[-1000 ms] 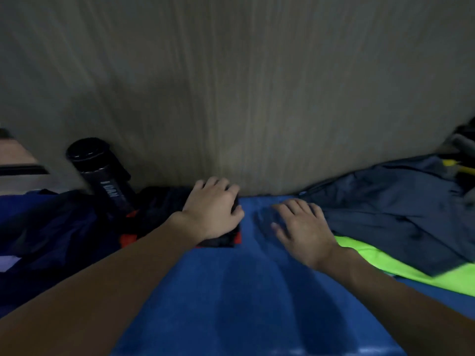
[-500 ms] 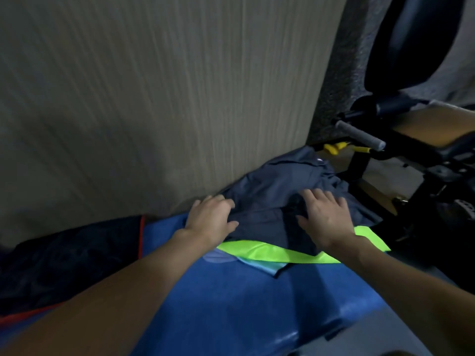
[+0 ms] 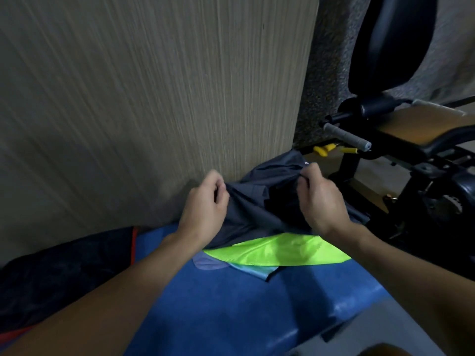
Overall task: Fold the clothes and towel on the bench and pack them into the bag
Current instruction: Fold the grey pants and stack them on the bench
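We're looking down on a padded blue worktop (image 3: pixel 257 309) pushed up against a pale wood-grain wall panel (image 3: pixel 154 98). To the right the panel gives way to a speckled grey wall (image 3: pixel 323 73). Parked just past the worktop's far right end is a black exercise machine (image 3: pixel 416 160), with a grey-taped handle (image 3: pixel 347 137) sticking out toward us and a pair of yellow clips (image 3: pixel 324 149) low on its frame. The light is dim.

On to the clothes. The dark grey-blue garment (image 3: pixel 259 209) sits at the far right end of the worktop, bunched against the wall panel. The left hand (image 3: pixel 205 209) has its grip clamped on a fold at the garment's left side, thumb and curled fingers pinching cloth. The right hand (image 3: pixel 321 201) has its grip closed on a raised ridge of fabric at the right side.

The stretch between the two hands runs left to right across the worktop. One far corner pokes up and away toward the yellow clips. It's too crumpled to call which end is which.

The garment's near edge drapes over a neon-green garment (image 3: pixel 277 250), a band lying left to right with a light blue cloth (image 3: pixel 254 272) peeking out beneath it. Far left, a dark navy bundle (image 3: pixel 64 273) with red trim lies on the worktop.
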Motion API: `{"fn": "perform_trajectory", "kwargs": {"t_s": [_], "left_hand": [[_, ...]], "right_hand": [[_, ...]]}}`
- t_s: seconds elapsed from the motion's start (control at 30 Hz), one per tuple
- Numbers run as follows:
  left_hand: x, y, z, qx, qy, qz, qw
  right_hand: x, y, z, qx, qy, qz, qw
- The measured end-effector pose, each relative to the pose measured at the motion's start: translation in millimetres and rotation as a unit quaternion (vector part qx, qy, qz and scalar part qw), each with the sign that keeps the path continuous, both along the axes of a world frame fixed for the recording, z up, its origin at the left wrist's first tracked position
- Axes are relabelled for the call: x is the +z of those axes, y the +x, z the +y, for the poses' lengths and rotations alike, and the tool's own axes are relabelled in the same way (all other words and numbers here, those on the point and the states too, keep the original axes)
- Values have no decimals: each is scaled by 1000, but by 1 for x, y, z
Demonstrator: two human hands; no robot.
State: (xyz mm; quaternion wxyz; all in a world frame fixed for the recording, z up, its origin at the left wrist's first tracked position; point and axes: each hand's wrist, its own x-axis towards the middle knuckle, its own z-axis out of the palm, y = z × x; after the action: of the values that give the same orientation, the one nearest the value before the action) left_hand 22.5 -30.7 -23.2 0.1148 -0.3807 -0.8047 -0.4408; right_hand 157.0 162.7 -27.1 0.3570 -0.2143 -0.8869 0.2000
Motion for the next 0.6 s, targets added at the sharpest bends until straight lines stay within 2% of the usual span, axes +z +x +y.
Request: {"fn": "perform_trajectory", "kwargs": {"t_s": [0.13,0.33,0.5,0.6], "left_hand": [[45,10,-20,-4,113,7,994],[108,45,-71,-34,153,-5,988],[136,77,-133,-87,105,-10,991],[119,94,-176,-124,11,-18,992]], "right_hand": [[36,16,-11,42,-67,89,993],[100,45,-54,88,-87,131,984],[125,73,-100,122,-92,131,980],[104,97,-132,154,-79,78,982]]}}
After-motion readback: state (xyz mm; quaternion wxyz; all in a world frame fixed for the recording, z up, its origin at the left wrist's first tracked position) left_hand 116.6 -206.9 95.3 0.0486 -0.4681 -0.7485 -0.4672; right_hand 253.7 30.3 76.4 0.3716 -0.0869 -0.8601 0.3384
